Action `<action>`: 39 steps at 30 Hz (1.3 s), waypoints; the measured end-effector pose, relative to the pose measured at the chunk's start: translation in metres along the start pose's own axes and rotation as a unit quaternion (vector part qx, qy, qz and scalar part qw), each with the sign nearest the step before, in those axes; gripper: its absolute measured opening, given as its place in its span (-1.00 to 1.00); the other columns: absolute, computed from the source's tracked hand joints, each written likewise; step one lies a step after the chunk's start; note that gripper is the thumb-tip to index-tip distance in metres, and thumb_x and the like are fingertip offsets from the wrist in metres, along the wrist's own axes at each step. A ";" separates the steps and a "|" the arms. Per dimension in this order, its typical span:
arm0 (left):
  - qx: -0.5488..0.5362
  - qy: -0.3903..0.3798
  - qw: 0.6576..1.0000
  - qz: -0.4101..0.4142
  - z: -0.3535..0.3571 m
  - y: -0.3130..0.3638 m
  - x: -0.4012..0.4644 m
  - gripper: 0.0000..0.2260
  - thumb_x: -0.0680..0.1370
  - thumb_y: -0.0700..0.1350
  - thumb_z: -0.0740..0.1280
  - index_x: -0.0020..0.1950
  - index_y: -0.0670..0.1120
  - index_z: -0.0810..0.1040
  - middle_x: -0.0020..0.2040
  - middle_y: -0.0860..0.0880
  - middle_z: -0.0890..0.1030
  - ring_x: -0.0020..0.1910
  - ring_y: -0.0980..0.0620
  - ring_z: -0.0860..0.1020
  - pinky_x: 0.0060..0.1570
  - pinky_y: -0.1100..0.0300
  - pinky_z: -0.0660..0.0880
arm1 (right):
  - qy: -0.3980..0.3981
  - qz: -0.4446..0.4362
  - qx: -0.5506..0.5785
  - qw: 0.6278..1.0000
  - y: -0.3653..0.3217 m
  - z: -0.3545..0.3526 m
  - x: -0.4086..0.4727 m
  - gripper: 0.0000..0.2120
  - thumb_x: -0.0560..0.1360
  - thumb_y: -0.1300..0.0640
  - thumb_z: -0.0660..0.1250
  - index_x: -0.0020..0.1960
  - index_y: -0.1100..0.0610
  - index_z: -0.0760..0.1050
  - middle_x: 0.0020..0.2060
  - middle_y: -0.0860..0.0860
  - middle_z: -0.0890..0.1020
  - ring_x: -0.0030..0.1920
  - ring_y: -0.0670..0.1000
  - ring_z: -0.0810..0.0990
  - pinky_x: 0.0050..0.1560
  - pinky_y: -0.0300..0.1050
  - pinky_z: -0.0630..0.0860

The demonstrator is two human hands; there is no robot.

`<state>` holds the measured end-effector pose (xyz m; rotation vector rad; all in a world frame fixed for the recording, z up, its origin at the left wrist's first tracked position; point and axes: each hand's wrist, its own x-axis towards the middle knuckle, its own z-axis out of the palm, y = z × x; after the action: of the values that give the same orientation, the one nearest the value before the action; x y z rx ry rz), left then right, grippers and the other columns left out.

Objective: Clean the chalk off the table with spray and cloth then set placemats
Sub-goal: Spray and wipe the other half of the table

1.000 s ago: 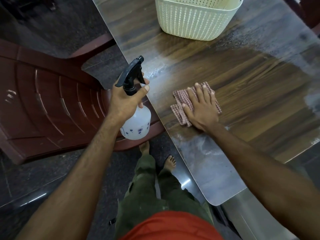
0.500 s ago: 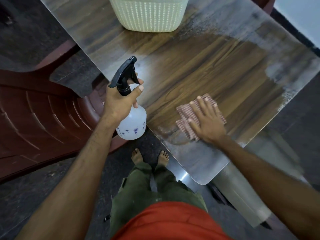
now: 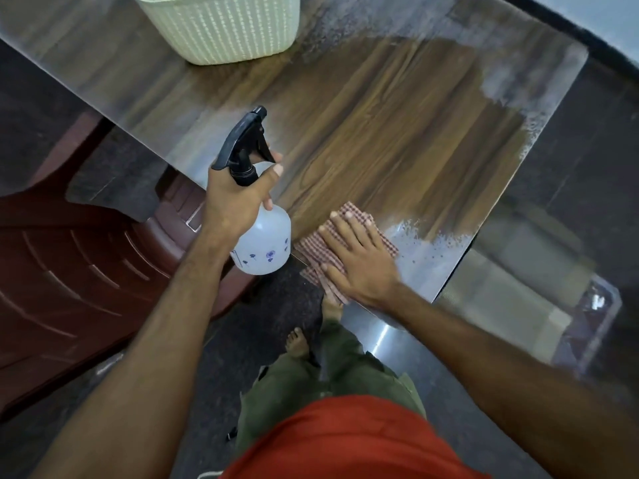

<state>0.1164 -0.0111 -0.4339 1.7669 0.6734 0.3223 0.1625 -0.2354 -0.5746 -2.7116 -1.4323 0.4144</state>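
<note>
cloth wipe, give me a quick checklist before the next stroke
1. Right hand flat on the checked cloth: ok.
2. Cloth fully on the table: not ok, its near part overhangs the edge.
3. Left hand grips the spray bottle by the neck: ok.
4. Chalk gone: not ok, white haze remains beside the cloth and along the far and right edges.
5. Basket out of the wiping path: ok, it stands at the far side.
6. Placemats at hand: cannot tell.

Worktop (image 3: pixel 397 133) open ahead of my fingers; basket (image 3: pixel 221 25) blocks far edge; chair (image 3: pixel 69 271) crowds left side.
</note>
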 end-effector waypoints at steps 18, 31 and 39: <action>0.016 -0.073 0.997 0.034 -0.004 0.000 -0.029 -0.79 0.54 -0.21 0.39 0.17 -0.19 0.55 -0.06 0.30 0.65 -0.56 0.14 0.44 -0.25 0.42 0.44 | 0.027 0.081 0.051 0.995 -0.027 0.005 -0.006 -0.36 0.62 -0.24 -0.12 0.61 0.04 0.11 0.60 0.11 0.07 0.60 0.16 -0.02 0.55 0.24 -0.05; 0.019 -0.117 0.992 0.050 0.012 0.008 -0.033 -0.76 0.54 -0.21 0.39 0.18 -0.24 0.55 -0.07 0.20 0.67 -0.56 0.16 0.44 -0.28 0.40 0.44 | 0.048 0.279 0.057 0.957 0.053 -0.011 -0.026 -0.33 0.61 -0.27 -0.14 0.63 0.01 -0.08 0.62 0.08 -0.08 0.60 0.13 -0.15 0.55 0.20 -0.23; 0.013 -0.149 0.987 0.062 0.032 0.016 -0.035 -0.78 0.54 -0.23 0.39 0.17 -0.12 0.53 -0.02 0.14 0.67 -0.55 0.16 0.44 -0.26 0.38 0.49 | 0.051 0.163 0.028 0.985 -0.008 0.025 -0.088 -0.36 0.63 -0.25 -0.07 0.62 0.03 0.08 0.61 0.09 0.05 0.60 0.12 -0.04 0.57 0.20 -0.06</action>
<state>0.1101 -0.0594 -0.4239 1.8375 0.3562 0.1299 0.1025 -0.3051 -0.5783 -2.8760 -0.9390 0.3170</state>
